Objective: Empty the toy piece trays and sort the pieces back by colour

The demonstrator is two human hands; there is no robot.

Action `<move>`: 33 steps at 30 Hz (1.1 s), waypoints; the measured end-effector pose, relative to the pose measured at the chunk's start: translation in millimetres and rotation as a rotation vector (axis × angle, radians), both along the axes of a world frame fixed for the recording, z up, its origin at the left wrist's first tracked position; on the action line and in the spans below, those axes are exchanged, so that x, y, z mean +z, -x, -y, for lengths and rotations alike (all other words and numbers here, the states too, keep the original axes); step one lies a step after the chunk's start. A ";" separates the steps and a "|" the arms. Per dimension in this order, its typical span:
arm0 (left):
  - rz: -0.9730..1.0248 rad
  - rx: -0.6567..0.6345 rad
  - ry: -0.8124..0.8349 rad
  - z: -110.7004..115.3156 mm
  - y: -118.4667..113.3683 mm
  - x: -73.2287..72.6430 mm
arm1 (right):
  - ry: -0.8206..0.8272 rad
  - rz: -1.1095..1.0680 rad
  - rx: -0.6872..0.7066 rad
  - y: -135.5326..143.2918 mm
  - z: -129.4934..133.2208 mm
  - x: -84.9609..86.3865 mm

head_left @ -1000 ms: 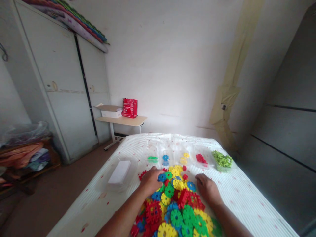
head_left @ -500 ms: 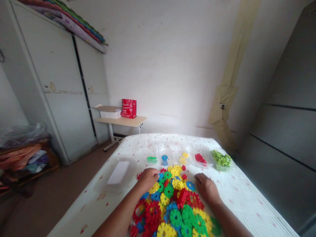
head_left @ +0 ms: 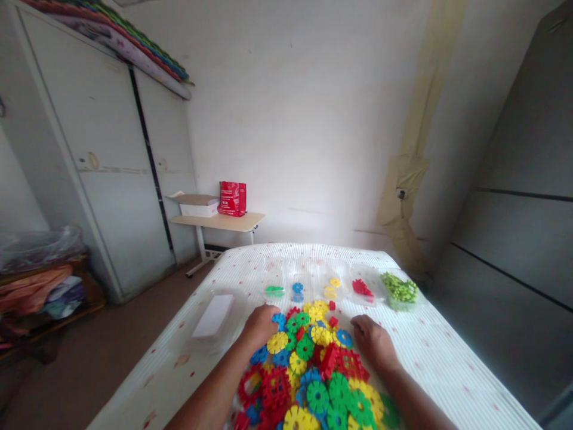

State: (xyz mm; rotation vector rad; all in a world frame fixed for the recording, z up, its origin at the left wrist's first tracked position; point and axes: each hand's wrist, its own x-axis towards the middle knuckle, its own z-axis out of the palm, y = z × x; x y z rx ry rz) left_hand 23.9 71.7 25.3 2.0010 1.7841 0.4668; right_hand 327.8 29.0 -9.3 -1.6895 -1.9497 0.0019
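A heap of plastic snowflake discs and square lattice blocks in red, yellow, green and blue [head_left: 305, 346] lies in front of me. My left hand [head_left: 261, 326] is at the heap's far left side, fingers closed on the edge of a blue snowflake disc [head_left: 279, 321]. Against the heap's right side rests my right hand [head_left: 372, 340], its fingers curled downward near another blue disc [head_left: 344, 338]; the inside of that hand is hidden. Beyond the heap, clear containers hold green discs [head_left: 274, 291], blue discs [head_left: 298, 288], yellow discs [head_left: 332, 286] and red pieces [head_left: 362, 288].
A clear box of light green pieces [head_left: 399, 291] stands at the far right. To the left lies a clear tray [head_left: 200, 343] with a white rectangle [head_left: 215, 315]. Behind the covered table [head_left: 447, 358], a small desk [head_left: 233, 221] carries a red bag [head_left: 233, 199] and a white box [head_left: 199, 208].
My left hand has shifted slightly left, and the blue disc at its fingertips has moved with it, uncovering more of a green disc. The right hand stays nearly still.
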 end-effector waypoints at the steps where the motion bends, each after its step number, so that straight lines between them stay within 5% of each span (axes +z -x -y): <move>1: -0.020 0.002 -0.001 0.4 -1.3 0.7 | -0.004 -0.002 0.002 0.0 0.1 0.0; 20: -0.118 0.053 -0.013 1.6 -7.6 7.2 | -0.015 0.043 0.011 -1.7 -0.7 -3.0; 33: 0.098 0.053 -0.066 9.7 1.0 21.8 | 0.045 0.051 0.001 0.7 -0.3 -0.1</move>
